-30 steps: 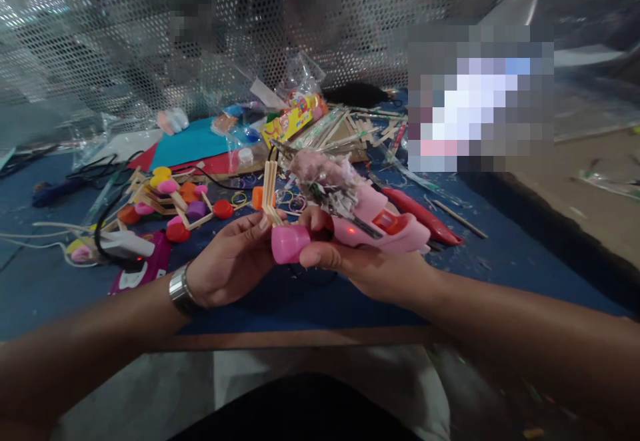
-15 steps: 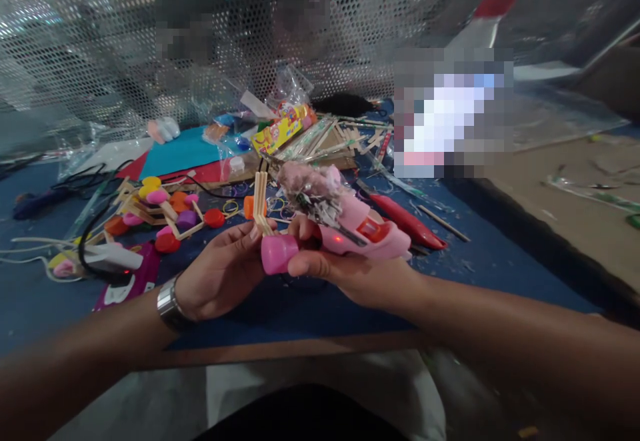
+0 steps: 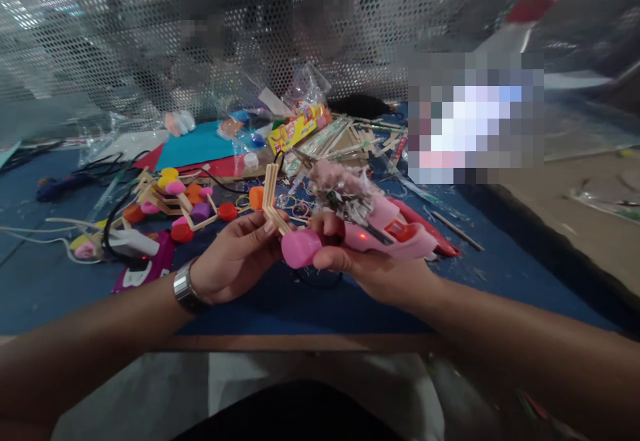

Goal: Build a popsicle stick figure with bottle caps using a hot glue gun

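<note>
My left hand (image 3: 235, 251) is closed, with thumb and fingers pinching a bent piece of joined wooden craft sticks (image 3: 271, 188). A pink bottle cap (image 3: 301, 249) sits at the lower end of those sticks. My right hand (image 3: 385, 278) is wrapped round a pink hot glue gun (image 3: 400, 238) with a small red light lit on its side. Whitish residue and fluff (image 3: 345, 191) cover the gun's front part. My right thumb lies by the cap's right edge; whether it touches the cap I cannot tell. The gun's nozzle tip is hard to make out.
Left of my hands is a craft-stick piece with coloured caps (image 3: 187, 208), beside a purple power strip (image 3: 163, 254) with a white plug. Behind lie blue sheets (image 3: 195, 150), a yellow packet (image 3: 297, 129) and loose sticks (image 3: 345, 141). A red tool (image 3: 447, 246) and cardboard (image 3: 550, 204) are right.
The whole view has shifted, so the table and hands appear farther right. The pink cap has turned to show more of its round face. Both hands keep their holds.
</note>
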A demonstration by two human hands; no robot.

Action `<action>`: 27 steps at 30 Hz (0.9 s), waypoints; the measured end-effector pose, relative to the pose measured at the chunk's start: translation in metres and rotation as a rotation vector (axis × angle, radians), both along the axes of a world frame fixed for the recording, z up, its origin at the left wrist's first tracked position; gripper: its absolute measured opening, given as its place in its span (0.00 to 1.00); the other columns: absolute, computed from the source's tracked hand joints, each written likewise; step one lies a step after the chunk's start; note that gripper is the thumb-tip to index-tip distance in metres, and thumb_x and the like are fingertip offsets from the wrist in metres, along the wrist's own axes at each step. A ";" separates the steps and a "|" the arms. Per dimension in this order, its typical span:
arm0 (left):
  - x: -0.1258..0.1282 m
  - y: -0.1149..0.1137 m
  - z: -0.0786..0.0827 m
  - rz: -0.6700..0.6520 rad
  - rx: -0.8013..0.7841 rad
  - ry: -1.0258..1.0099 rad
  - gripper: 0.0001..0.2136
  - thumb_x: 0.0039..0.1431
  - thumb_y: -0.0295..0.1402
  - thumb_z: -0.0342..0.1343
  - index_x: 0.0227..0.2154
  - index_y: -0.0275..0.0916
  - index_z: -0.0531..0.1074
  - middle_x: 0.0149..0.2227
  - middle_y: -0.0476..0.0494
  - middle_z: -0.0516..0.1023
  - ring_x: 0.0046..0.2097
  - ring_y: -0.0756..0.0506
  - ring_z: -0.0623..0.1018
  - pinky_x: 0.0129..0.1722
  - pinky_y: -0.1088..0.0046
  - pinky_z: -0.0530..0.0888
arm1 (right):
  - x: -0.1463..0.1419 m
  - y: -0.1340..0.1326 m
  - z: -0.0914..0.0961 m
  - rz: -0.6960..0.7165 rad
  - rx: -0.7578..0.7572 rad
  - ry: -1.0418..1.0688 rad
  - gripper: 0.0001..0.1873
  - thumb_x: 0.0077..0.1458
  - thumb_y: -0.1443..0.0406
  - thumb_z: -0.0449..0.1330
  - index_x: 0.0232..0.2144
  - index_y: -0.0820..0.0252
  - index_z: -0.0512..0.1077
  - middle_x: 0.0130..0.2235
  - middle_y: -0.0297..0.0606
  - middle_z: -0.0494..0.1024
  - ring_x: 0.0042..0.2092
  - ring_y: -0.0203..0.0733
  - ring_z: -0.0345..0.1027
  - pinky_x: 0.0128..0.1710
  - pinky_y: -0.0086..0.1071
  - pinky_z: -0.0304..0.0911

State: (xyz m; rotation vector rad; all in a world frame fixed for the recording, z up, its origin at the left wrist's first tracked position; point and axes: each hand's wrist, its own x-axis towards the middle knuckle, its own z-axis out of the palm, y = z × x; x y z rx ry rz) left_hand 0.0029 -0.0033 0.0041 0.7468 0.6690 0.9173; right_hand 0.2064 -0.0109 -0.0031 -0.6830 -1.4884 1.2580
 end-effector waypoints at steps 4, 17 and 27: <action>-0.001 0.001 0.000 0.006 0.020 -0.026 0.13 0.50 0.34 0.78 0.34 0.35 0.83 0.30 0.46 0.84 0.33 0.50 0.81 0.37 0.77 0.79 | 0.002 0.001 -0.004 -0.005 0.006 0.003 0.25 0.49 0.47 0.75 0.29 0.54 0.68 0.33 0.32 0.75 0.35 0.39 0.70 0.40 0.35 0.71; -0.008 -0.002 -0.001 0.051 0.085 -0.001 0.12 0.48 0.33 0.78 0.33 0.35 0.83 0.32 0.48 0.83 0.33 0.52 0.80 0.38 0.79 0.77 | 0.008 0.002 -0.009 0.027 -0.014 -0.016 0.21 0.46 0.52 0.79 0.29 0.53 0.72 0.31 0.33 0.76 0.34 0.40 0.72 0.37 0.36 0.74; -0.011 -0.005 -0.002 0.030 0.216 0.019 0.09 0.50 0.32 0.77 0.32 0.38 0.85 0.31 0.46 0.86 0.36 0.49 0.84 0.40 0.77 0.80 | 0.013 0.003 -0.010 0.048 0.016 -0.034 0.21 0.40 0.58 0.82 0.27 0.53 0.73 0.29 0.32 0.76 0.30 0.40 0.70 0.38 0.39 0.75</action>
